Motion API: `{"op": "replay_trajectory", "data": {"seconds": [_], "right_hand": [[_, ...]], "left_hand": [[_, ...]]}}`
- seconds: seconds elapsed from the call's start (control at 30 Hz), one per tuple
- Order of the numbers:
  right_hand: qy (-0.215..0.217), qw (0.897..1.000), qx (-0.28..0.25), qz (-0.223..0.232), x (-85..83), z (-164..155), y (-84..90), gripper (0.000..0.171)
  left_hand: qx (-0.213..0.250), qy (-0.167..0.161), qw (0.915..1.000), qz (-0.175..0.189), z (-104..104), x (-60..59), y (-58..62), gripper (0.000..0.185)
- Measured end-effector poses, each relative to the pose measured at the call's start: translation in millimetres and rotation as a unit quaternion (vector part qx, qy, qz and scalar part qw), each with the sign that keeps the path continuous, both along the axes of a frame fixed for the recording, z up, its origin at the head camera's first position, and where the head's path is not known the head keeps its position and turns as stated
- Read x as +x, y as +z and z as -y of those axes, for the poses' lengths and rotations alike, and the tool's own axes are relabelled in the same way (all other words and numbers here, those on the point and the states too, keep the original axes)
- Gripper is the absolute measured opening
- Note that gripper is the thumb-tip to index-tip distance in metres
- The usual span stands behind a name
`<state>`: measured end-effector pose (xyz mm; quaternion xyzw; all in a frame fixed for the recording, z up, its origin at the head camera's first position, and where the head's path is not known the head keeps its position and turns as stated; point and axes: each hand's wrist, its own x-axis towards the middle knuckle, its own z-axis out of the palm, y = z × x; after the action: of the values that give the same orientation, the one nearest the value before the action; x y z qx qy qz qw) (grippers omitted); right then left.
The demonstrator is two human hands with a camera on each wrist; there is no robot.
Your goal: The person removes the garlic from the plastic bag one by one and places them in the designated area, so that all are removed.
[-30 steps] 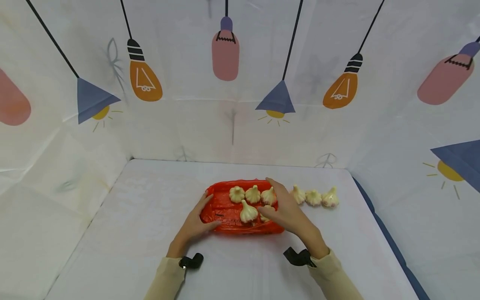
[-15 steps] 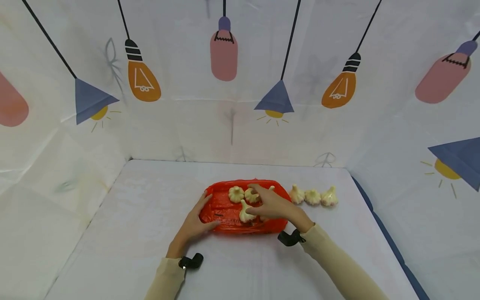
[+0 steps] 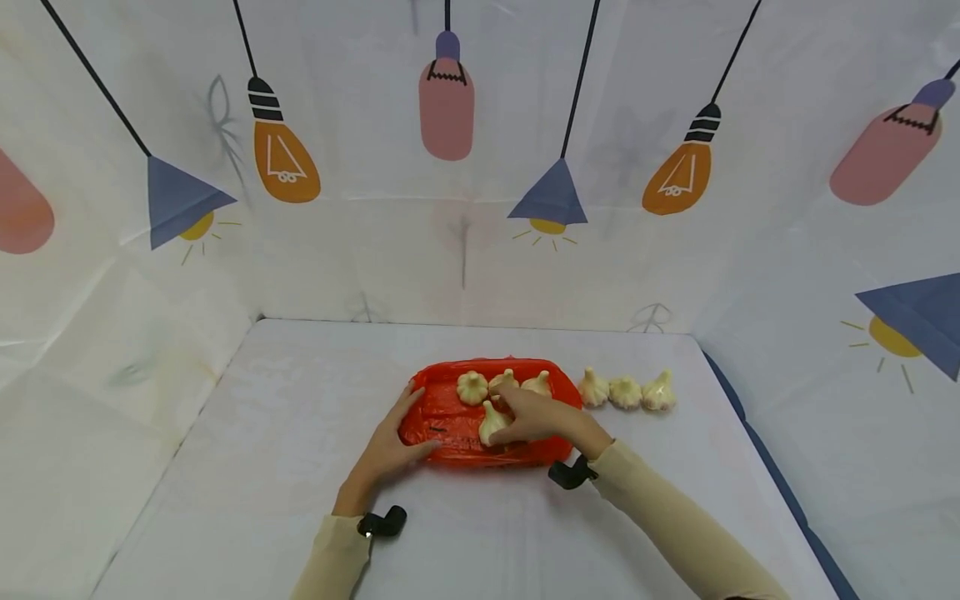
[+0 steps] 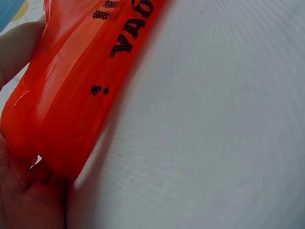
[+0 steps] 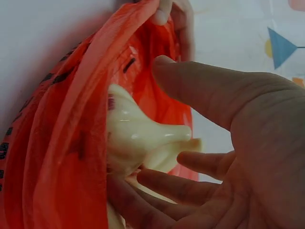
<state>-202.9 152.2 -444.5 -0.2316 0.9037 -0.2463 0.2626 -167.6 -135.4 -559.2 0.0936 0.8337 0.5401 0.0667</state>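
A red plastic bag [image 3: 437, 408] with black print lies opened out like a shallow tray. My left hand [image 3: 386, 446] grips its left end, thumb along the front and fingers around the far side. Inside, a row of garlic bulbs [image 3: 472, 388] sits toward the back, with another garlic bulb [image 3: 491, 422] in front. My right hand [image 3: 538, 414] reaches over the bag's right half, thumb and fingers spread about that front bulb. In the right wrist view a gap shows between the thumb [image 5: 181, 78] and the pale garlic bulb [image 5: 131, 133]; the fingertips are close behind it.
To the right of the bag, three more garlic bulbs [image 3: 626, 394] stand in a line on the white table [image 3: 300, 417]. White curtains [image 3: 360, 250] printed with lamps enclose the table at the back and sides.
My right hand has moved left from the bag's right end and down to the front garlic bulb, uncovering the bulb at the row's right. The left hand has stayed on the bag.
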Motion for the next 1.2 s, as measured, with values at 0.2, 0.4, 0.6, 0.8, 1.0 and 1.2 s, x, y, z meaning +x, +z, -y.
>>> {"op": "replay_trajectory", "data": {"seconds": [0.2,0.4,0.6,0.8,1.0,1.2], "right_hand": [[0.011,1.0,0.008,-0.011,-1.8,2.3,-8.1,0.077],[0.03,0.999,0.017,-0.027,-2.8,5.5,-15.8,0.062],[0.039,0.998,0.026,-0.035,-4.6,7.1,-17.1,0.057],[0.034,0.999,0.022,-0.031,-6.5,5.3,-14.8,0.061],[0.014,0.999,-0.015,-0.031,-2.8,0.8,-9.0,0.058],[-0.018,0.997,-0.056,-0.043,2.3,-8.7,-5.7,0.065]], "left_hand": [[-0.003,0.001,1.0,0.004,-0.3,0.6,0.8,0.096],[0.008,0.004,0.9999,0.009,-1.8,1.1,0.6,0.096],[0.006,0.005,1.0,0.002,-0.8,0.8,0.1,0.096],[0.007,0.004,1.0,0.002,0.3,-0.7,-0.2,0.096],[0.007,-0.002,1.0,0.0,0.5,-0.8,-0.3,0.096],[0.008,0.001,1.0,-0.004,0.1,-0.5,-0.5,0.096]]}}
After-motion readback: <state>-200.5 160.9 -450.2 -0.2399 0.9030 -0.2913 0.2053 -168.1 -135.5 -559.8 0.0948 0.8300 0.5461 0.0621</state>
